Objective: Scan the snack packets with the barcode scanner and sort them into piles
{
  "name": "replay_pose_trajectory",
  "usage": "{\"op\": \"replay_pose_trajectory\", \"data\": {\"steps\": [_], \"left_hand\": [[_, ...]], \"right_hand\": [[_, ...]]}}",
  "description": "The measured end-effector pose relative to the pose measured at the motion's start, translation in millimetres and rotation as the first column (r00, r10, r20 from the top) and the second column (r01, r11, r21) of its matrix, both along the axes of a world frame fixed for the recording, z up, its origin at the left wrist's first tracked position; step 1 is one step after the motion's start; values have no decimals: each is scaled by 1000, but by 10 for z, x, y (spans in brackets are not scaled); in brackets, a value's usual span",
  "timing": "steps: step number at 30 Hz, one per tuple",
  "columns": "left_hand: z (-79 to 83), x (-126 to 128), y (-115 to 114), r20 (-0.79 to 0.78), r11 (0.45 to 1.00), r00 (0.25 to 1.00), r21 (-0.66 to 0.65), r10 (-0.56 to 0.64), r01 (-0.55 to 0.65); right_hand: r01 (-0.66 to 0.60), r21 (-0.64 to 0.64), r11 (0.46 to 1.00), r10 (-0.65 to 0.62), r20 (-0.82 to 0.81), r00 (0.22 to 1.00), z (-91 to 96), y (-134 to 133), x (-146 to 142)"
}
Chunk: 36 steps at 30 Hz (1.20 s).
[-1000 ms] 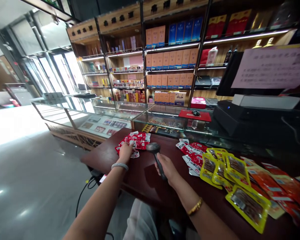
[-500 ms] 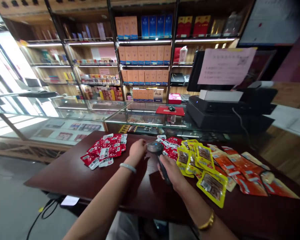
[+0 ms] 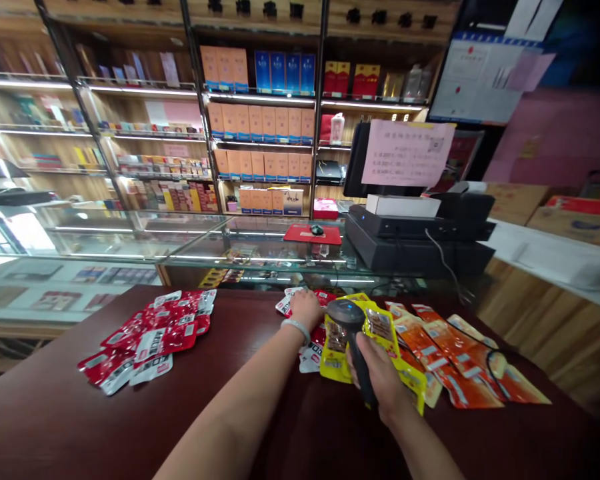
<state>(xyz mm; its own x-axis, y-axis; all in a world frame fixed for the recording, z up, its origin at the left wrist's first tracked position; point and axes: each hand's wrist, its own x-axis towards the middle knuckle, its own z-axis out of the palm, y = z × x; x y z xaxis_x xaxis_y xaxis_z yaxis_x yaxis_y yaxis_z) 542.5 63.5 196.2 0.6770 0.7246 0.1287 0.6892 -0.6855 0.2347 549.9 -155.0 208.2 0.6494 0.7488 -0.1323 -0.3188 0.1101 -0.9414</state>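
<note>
My left hand (image 3: 306,311), with a pale bangle at the wrist, reaches onto the right-hand pile of red snack packets (image 3: 311,357). Its fingers curl down on a packet there; their tips are hidden. In my right hand (image 3: 380,377) is a dark barcode scanner (image 3: 359,353), gripped by its handle, head up. The scanner is in front of yellow snack packets (image 3: 335,367) with brown strips inside. Further left on the dark table lies another pile of red snack packets (image 3: 165,330), apart from both hands.
Orange snack packets (image 3: 445,353) are spread at the right, with a black cable across them. Behind the table (image 3: 230,400) stands a glass counter (image 3: 250,257) with a red mouse mat (image 3: 313,233) and a black cash register (image 3: 415,240). Shelves of boxes line the back.
My left hand has moved from beside the scanner head to the right-hand red pile. The scanner has shifted right, over the yellow packets. The view has turned right.
</note>
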Motion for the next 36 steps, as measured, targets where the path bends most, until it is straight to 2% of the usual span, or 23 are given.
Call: {"op": "replay_pose_trajectory", "data": {"steps": [5, 9, 13, 16, 19, 24, 31, 36], "left_hand": [[-87, -53, 46, -43, 998, 998, -38, -53, 51], [-160, -280, 119, -26, 1000, 1000, 12, 14, -14], [-155, -500, 181, -47, 1000, 999, -4, -6, 6], [-116, -637, 188, -6, 997, 1000, -73, 25, -25], [-80, -834, 184, 101, 977, 988, -191, 115, -94], [-88, -1376, 202, 238, 946, 946, -288, 220, -148], [-107, -2215, 236, 256, 888, 891, -374, 374, -266], [-64, -2789, 273, 247, 843, 821, -320, 514, -432]], "right_hand": [[17, 23, 1000, -16, -34, 999, -30, 0, 51], [-7, 37, 999, 9, -36, 999, -42, 10, -2], [-7, 35, 999, 8, -12, 1000, -7, 8, -107], [5, 29, 1000, -5, 13, 1000, 10, 18, -176], [-5, 40, 999, 4, 37, 999, 17, 64, -253], [-76, 54, 996, 72, 81, 994, 50, 317, -491], [-273, 45, 961, 264, 152, 953, 44, 851, -1052], [-391, -10, 920, 389, 130, 912, -60, 1168, -1514]]}}
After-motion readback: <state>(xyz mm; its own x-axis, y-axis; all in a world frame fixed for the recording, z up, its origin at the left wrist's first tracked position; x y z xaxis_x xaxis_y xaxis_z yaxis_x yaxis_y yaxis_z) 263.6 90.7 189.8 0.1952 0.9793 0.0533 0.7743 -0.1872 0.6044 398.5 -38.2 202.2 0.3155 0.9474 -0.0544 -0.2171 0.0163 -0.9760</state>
